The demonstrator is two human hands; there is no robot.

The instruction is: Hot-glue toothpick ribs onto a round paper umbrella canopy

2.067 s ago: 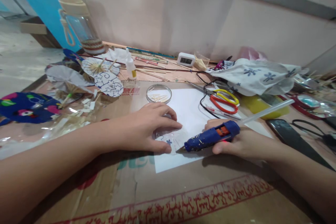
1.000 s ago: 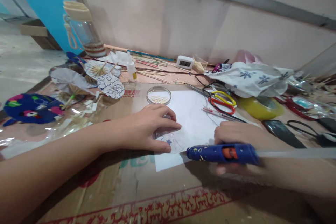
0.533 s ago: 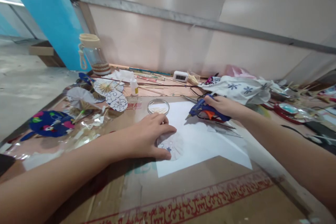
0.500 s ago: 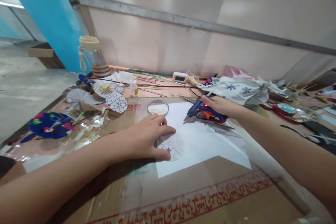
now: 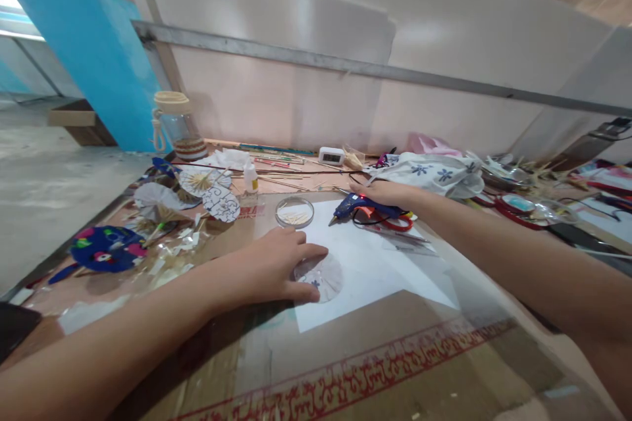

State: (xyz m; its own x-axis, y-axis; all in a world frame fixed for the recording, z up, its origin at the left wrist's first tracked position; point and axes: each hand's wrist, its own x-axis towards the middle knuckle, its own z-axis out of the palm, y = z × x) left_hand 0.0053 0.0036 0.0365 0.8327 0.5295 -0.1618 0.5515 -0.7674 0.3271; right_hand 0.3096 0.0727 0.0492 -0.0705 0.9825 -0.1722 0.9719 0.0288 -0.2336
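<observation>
My left hand (image 5: 281, 264) lies over a small round white pleated piece with blue patterning (image 5: 323, 278). Thumb and index finger are spread apart on its left side; the other fingertips are partly hidden. The pleated piece rests flat on white paper (image 5: 380, 276). To the right, my right hand (image 5: 382, 192) is closed on the top of a blue hot glue gun (image 5: 363, 206) with an orange trigger and a red light. Its nozzle points left, just above the paper. Red-handled scissors (image 5: 402, 223) lie beneath the gun.
A round dish of small sticks (image 5: 295, 212) stands behind the paper. Small round fans (image 5: 220, 202) and a blue patterned fan (image 5: 106, 248) crowd the left. Behind them are a small glue bottle (image 5: 250, 177) and a glass bottle (image 5: 180, 131). White flowered cloth (image 5: 429, 172) lies at right.
The camera view has tilted up and shifted slightly to the right. Both hands keep nearly the same places relative to the paper, the pleated piece and the hot glue gun.
</observation>
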